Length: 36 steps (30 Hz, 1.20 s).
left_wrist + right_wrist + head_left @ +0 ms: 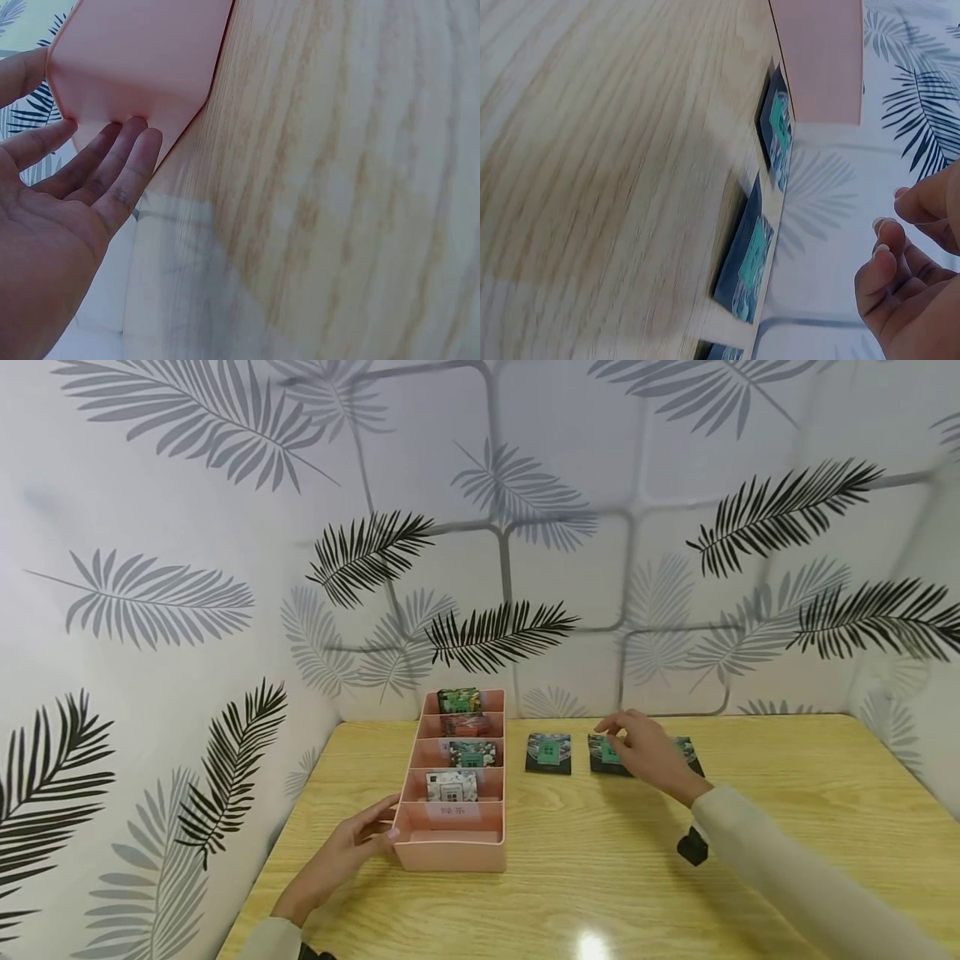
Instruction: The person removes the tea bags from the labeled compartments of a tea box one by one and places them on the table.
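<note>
Head view: the left hand [341, 853], fingers spread, touches the box [453, 858] at lower centre; the right hand [647, 748], fingers bent, slightly apart, empty, hovers by packets [548, 753] right of centre. Likely the reach; a pinch seems called for.

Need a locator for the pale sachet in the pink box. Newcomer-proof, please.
On the wooden table, find the long pink box, its near end touched by the left hand. Count from that end to the second compartment. The pale sachet is inside, mostly white and grey, unlike the darker or more colourful ones farther back.
</note>
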Tool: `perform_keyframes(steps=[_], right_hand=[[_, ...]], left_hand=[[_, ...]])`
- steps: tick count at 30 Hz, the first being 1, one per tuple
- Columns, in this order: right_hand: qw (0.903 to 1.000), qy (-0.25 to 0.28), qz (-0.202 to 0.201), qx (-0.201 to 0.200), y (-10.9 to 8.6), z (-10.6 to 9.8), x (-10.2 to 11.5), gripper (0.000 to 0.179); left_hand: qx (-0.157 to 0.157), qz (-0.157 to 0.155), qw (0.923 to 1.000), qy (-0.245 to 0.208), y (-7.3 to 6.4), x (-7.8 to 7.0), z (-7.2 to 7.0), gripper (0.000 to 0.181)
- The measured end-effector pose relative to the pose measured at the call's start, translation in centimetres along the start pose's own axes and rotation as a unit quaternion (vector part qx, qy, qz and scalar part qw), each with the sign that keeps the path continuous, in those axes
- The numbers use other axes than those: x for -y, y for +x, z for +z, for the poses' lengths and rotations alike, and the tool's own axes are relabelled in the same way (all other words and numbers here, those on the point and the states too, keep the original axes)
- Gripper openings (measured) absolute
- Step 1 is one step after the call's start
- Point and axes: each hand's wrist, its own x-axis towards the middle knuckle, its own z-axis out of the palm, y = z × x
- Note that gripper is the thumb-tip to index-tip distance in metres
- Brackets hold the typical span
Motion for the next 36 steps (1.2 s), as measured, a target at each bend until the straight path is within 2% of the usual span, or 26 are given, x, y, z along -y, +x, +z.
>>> perform_keyframes(steps=[9,21,36], right_hand=[[0.9993,0.029,-0.017,0.014,0.6,1.3,2.4,0.019],[0.9965,0.067,-0.039,0.03,1.5,2.7,4.8,0.021],[0.9935,0.085,-0.048,0.058,2.2,4.6,7.9,0.021]], left_hand=[[-0.006,-0.011,0.9999,-0.007,-0.1,0.1,0.0,0.055],[0.002,0.007,0.9999,-0.007,-0.1,-0.1,0.1,0.055],[-0.008,-0.013,0.9999,-0.008,0.0,0.0,0.0,0.055]])
